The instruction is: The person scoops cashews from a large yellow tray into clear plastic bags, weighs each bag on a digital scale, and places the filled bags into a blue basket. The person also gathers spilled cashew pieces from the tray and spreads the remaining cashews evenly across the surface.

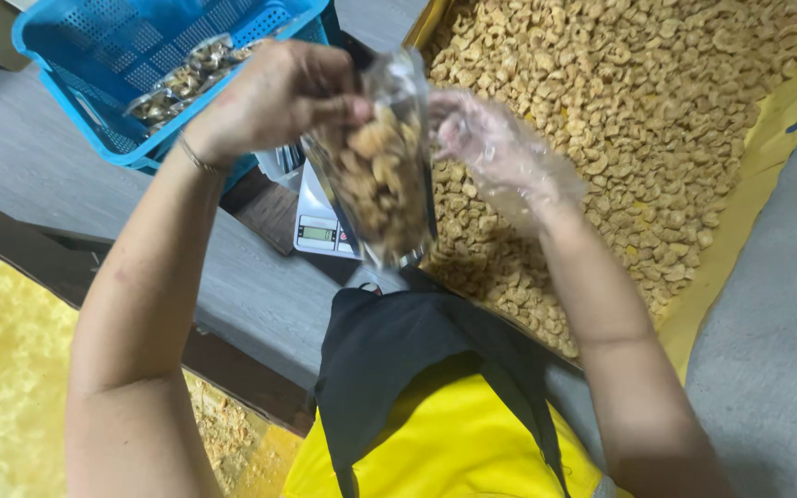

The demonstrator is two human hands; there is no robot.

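My left hand (274, 97) pinches the top edge of a clear plastic bag (382, 180) that hangs part-filled with pale fried snack pieces. My right hand (491, 148), in a thin see-through glove, is at the bag's mouth with its fingers curled; I cannot tell whether it holds any pieces. Just beyond it lies a big heap of the same snack pieces (620, 101) on a yellow sheet (740, 203). A small white digital scale (317, 226) sits under the bag, partly hidden by it.
A blue plastic crate (94, 55) at the upper left holds several filled bags (182, 78). It rests on a grey floor (39, 175). A yellow crumb-strewn surface (2, 369) lies at the lower left. My yellow shirt and dark apron (417, 369) fill the bottom centre.
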